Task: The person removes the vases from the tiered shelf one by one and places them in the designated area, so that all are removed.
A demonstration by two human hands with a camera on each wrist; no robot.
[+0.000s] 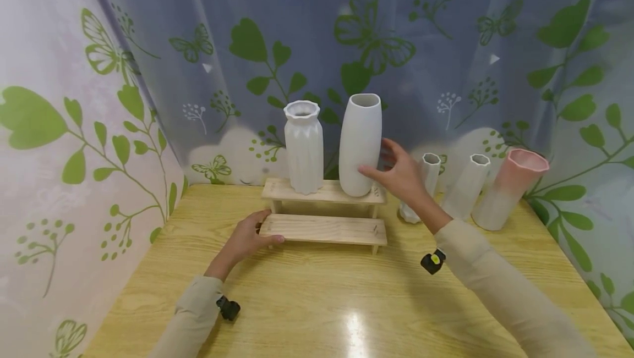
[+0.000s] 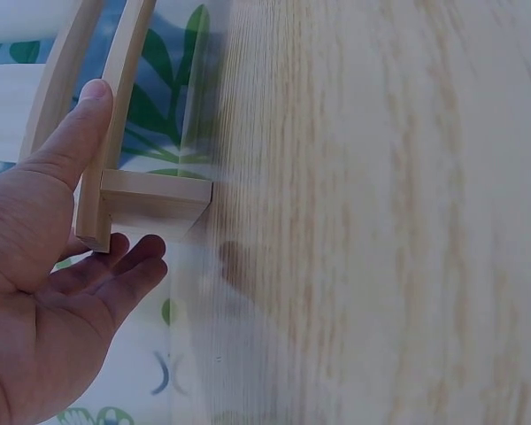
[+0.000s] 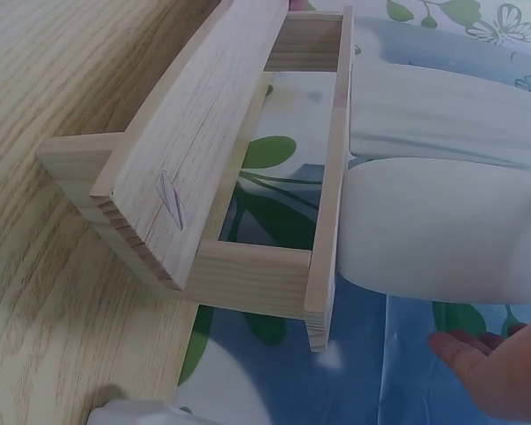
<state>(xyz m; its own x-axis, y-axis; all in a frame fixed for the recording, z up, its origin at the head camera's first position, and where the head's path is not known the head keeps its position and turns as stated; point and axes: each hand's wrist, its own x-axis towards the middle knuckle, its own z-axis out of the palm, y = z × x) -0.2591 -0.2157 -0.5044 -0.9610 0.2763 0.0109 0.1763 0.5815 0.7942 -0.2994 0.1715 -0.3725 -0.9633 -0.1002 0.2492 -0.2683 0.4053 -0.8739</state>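
A two-tier wooden stand rests on the table. My left hand holds the left end of its lower shelf, thumb along the board and fingers curled below. On the upper shelf a white fluted vase with a scalloped rim stands at left. Beside it, at the right end, stands a taller smooth white vase. My right hand is spread around that tall vase's right side, thumb overlapping its front. In the right wrist view its fingers show a gap from the vase.
Right of the stand are a slim white vase, partly behind my right forearm, another white vase and a pink-and-white vase. Leaf-printed curtains hang at the back and both sides of the wooden table.
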